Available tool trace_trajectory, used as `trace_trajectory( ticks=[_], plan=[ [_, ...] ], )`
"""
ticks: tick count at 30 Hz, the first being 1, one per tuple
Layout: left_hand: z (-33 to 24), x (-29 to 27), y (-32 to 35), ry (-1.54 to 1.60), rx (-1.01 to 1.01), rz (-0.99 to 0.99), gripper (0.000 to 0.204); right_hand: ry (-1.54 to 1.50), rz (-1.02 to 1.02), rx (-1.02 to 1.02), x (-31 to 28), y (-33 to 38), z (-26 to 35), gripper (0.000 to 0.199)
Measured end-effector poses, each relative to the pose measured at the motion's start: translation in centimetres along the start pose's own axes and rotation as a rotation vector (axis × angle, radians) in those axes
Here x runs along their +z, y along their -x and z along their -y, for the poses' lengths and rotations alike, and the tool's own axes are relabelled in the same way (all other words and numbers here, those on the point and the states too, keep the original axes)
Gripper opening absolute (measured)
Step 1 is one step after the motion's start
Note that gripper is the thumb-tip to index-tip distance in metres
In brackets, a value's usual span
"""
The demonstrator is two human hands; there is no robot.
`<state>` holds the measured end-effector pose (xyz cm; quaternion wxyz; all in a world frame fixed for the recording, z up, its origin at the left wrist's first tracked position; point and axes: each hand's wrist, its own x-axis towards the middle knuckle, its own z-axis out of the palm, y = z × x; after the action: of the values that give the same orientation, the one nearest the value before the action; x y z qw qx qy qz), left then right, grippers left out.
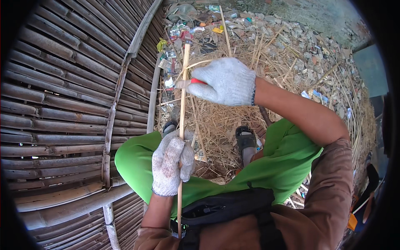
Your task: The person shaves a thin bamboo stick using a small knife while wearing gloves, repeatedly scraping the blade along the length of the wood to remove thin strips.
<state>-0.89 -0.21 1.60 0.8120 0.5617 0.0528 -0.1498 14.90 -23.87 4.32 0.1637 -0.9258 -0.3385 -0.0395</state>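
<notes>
1. In the head view, our gloved left hand (pixel 170 166) wraps its fingers around a long pale strip (pixel 183 110), which reaches out from our green-clad lap (pixel 258 171).
2. Our gloved right hand (pixel 225 81) closes around a red object (pixel 198 81), partly hidden, at the strip's upper part.
3. Dry shavings (pixel 214 110) lie around our sandals (pixel 246 141); a bamboo wall (pixel 62 104) stands left.

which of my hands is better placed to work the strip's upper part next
Likely your right white-gloved hand, which holds a partly hidden red object at the upper part of the long, pale, wood-like strip. Your left white-gloved hand grips the strip lower down.
</notes>
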Motion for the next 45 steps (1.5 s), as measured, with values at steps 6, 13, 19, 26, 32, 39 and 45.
trace_trajectory(
  ticks=[6,13,19,26,32,39,45],
  plan=[
    [0.2,0.0,0.1,-0.04,0.013,0.009,0.034,-0.022,-0.051,-0.084,1.2,0.5,-0.2,0.048],
    [0.1,-0.1,0.4,-0.098,0.038,-0.011,0.032,0.013,0.002,-0.079,0.4,0.9,1.6,0.058],
    [0.1,0.5,0.5,-0.096,-0.017,-0.021,0.033,0.202,-0.154,0.032,-1.3,-1.8,-4.5,0.061],
    [-0.3,0.2,0.5,-0.167,-0.01,-0.114,0.032,-0.021,0.076,-0.081,0.9,1.0,1.9,0.055],
    [-0.4,0.4,0.3,-0.136,-0.004,-0.053,0.029,0.035,-0.051,0.046,0.4,-0.9,-2.6,0.059],
    [0.0,0.1,0.1,-0.081,-0.008,-0.063,0.028,0.048,-0.016,-0.013,0.6,-0.8,-2.1,0.05],
    [0.1,-0.2,0.3,-0.033,-0.005,-0.016,0.028,-0.044,0.034,-0.068,0.9,0.4,0.9,0.058]
  ],
)
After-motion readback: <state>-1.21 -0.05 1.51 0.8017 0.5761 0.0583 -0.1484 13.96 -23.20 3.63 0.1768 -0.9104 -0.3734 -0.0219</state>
